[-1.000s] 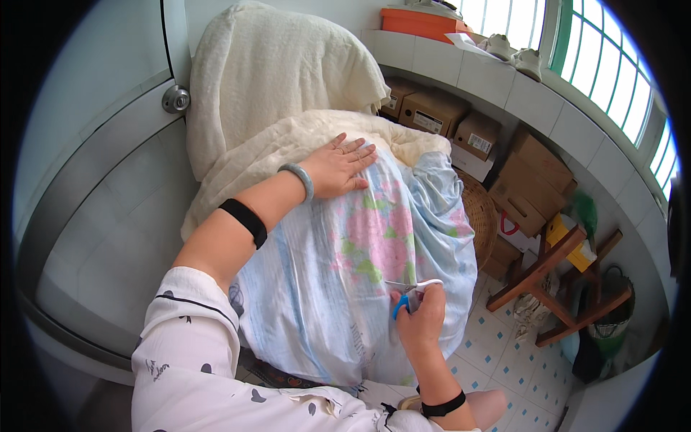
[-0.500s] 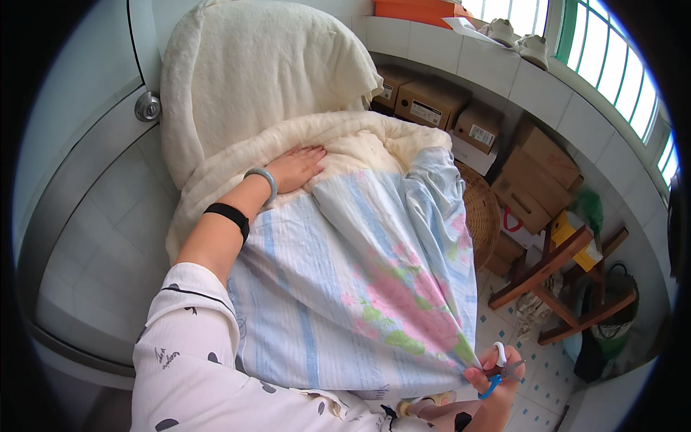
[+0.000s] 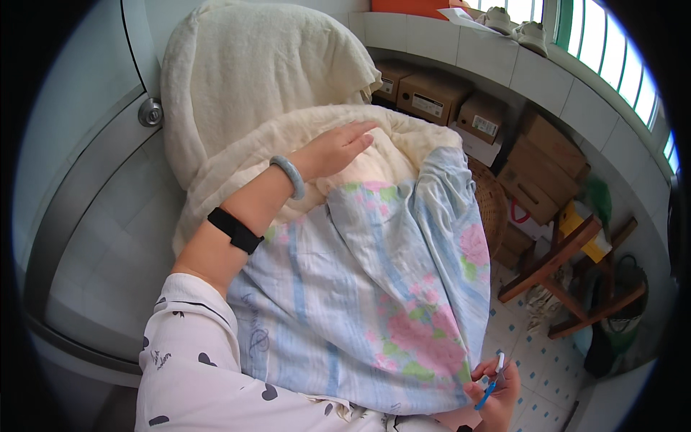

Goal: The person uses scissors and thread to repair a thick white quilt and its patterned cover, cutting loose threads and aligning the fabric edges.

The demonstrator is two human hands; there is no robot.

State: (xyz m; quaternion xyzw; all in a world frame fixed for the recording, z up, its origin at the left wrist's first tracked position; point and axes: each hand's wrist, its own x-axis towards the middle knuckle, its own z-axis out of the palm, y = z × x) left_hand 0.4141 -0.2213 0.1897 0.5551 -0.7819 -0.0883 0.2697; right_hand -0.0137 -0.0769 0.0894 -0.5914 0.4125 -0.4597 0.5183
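My left hand is stretched flat, fingers straight, over the cream quilt batting just past the upper edge of a floral cover. That floral cloth cover, pale blue and white with pink flowers, is draped over the near part of the batting. At the lower right, my right hand grips a pair of scissors with one white and one blue handle loop. The same hand appears to pinch the cover's near right corner between its fingers. The scissor blades are mostly hidden.
A glass door with a round knob stands at the left. Cardboard boxes sit under a tiled ledge, beside a wicker basket. An overturned wooden stool lies on the tiled floor at the right.
My left hand has moved right and slightly farther away across the batting. The cover has shifted and spread toward the right and near side. My right hand has dropped a little lower with the scissors.
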